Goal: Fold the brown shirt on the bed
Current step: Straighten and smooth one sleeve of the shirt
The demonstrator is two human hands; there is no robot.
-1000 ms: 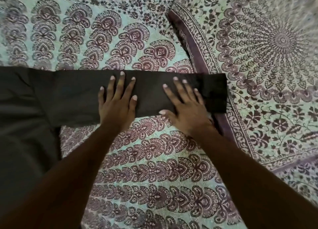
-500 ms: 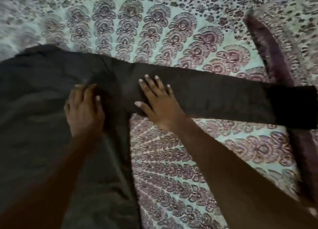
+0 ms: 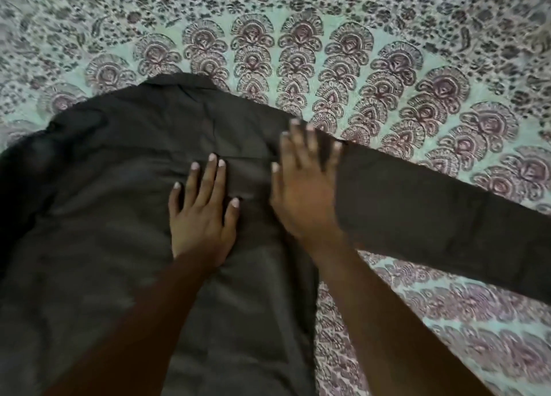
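**foldnoob:** ok so where's this at? Closest to the camera I see two bare forearms coming up from the near edge of the bed [image 3: 387, 53], over the brown shirt [image 3: 104, 217].

**linenlurker:** yeah, the shirt lies spread flat across the left and middle of the printed bedspread, body running off the near edge of view, collar [image 3: 179, 81] at the far end. Left hand [image 3: 202, 217] is flat on the upper body, fingers spread, palm down, gripping nothing. Right hand [image 3: 307, 193] is just beside it at the shoulder seam, also open and flat, a bit blurred, so I can't tell how firmly it presses.

**foldnoob:** and that long strip going right?

**linenlurker:** the sleeve [image 3: 432, 217], stretched straight toward the right edge of the bed, cuff out of view. Nothing looks folded yet, so I'd call this the smoothing step.

**foldnoob:** next move?

**linenlurker:** my guess: pin the shoulder with one palm, pinch the sleeve further out, and swing it over the body. Needs an actual grip, not flat palms.
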